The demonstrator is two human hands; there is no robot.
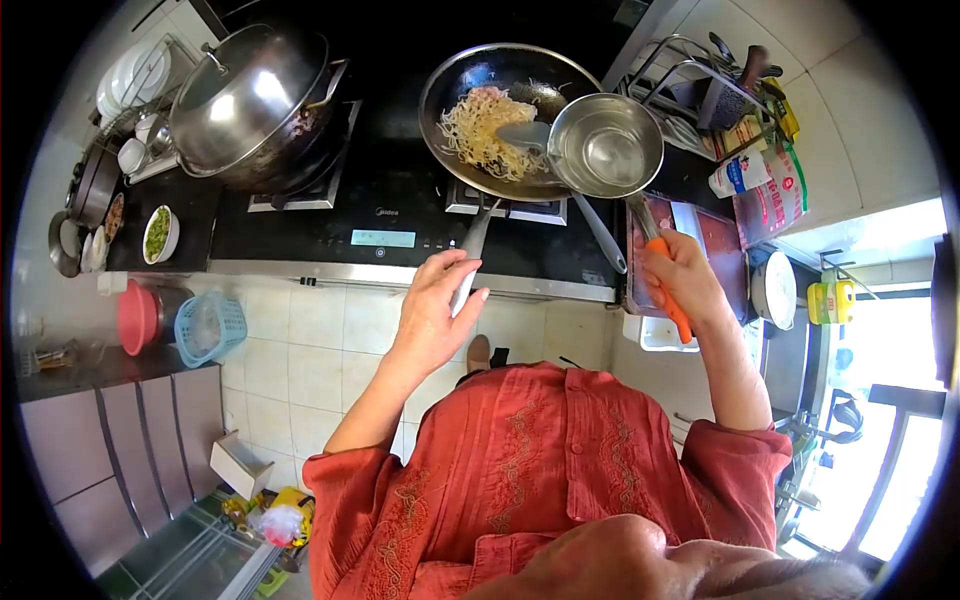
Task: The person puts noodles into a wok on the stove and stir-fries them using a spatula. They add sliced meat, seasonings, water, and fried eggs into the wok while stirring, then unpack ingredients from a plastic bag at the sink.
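Since the right hand is clenched round the orange grip of a metal pot, with clear liquid in it, right over the wok's edge, one careless tilt could slop the lot, imo. The left hand has a loose grip on the wok handle, so if that slackened while the pot bumped the rim, the wok could rock on the stove. The pale, stringy food sits inside the wok, and a hard pour could splash there, maybe spit if it's hot (can't tell). Also, the spatula leans out over the rim beneath the pot, so a knock might flick food out, tbh.
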